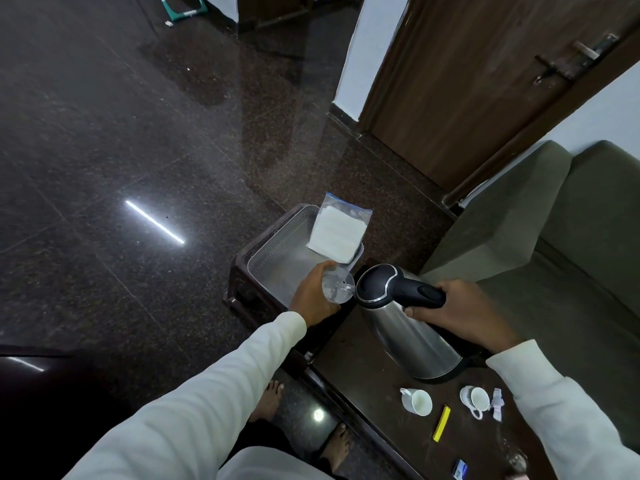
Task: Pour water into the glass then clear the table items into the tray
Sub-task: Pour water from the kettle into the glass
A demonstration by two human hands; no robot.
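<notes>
A clear glass (pixel 337 285) is gripped around its side by the left hand (pixel 313 295) and held tilted just left of a steel kettle (pixel 407 322), its rim touching the spout, where a thin stream of water is seen. The kettle is tipped toward the glass, its black handle clasped by the right hand (pixel 460 315). The kettle is judged heavy and rigid, best taken by that handle; the glass is judged light, smooth, fragile and probably slippery when wet, best held around its middle.

Beyond the kettle a metal tray (pixel 277 258) sits on a low dark stool, with a plastic bag of white tissues (pixel 337 233) leaning across its far corner. Nearer than the kettle, on the dark tabletop (pixel 367 368), two white cups (pixel 417 401) (pixel 476 400), a yellow sachet (pixel 442 421) and torn wrappers (pixel 497 403) are seen — all small and light. The floor is polished dark stone — reflective. Right of the kettle stand a grey-green sofa (pixel 554 237) and, farther off, a wooden door.
</notes>
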